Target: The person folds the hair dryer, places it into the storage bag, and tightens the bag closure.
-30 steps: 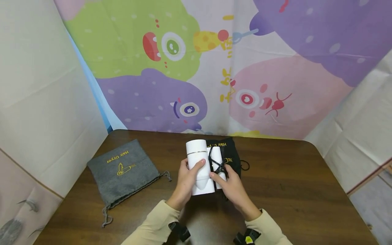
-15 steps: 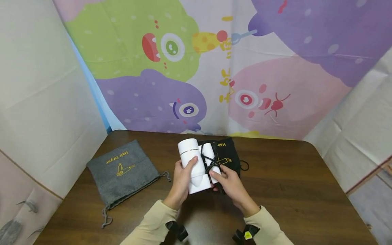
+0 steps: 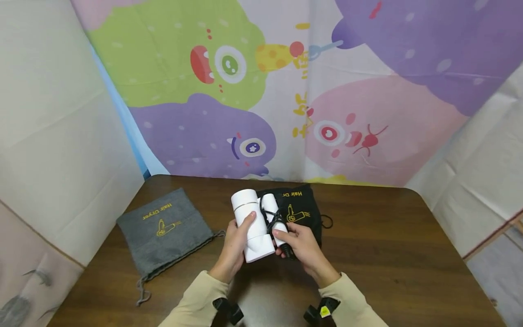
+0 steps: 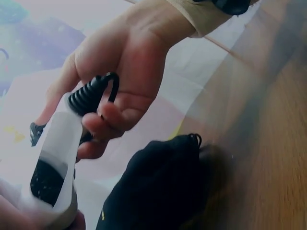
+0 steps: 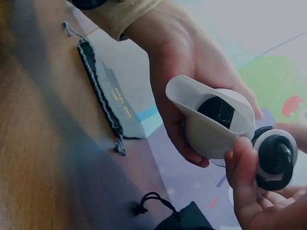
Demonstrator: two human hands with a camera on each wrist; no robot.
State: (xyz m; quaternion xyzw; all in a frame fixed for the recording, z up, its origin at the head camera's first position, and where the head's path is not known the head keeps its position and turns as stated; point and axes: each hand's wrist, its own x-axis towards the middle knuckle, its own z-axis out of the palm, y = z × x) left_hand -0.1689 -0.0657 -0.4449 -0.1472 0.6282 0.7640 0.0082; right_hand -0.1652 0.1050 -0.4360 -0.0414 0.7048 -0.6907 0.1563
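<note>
A white folding hair dryer (image 3: 246,210) is held above the table, its handle (image 3: 269,203) folded alongside the barrel. My left hand (image 3: 234,245) grips the barrel, thumb along its top. My right hand (image 3: 304,247) pinches the lower end of the handle and the bundled black cord (image 3: 276,220). In the left wrist view the ribbed cord sleeve (image 4: 85,99) sticks out by the right fingers. The wide nozzle (image 5: 230,117) faces the camera in the right wrist view, a dark grille inside it. Behind the dryer lies a black drawstring pouch (image 3: 304,203) marked with a yellow dryer drawing, partly hidden.
On the left of the brown wooden table (image 3: 388,254) a grey drawstring pouch (image 3: 173,231) lies flat, with yellow "Hair Dryer" lettering. A cartoon-printed cloth (image 3: 367,113) hangs along the far edge. White cloth panels (image 3: 53,113) stand at both sides.
Both hands have shifted left with the hair dryer, which now tilts more. The right hand has slid to the handle's lower end, and more of the black pouch shows.
</note>
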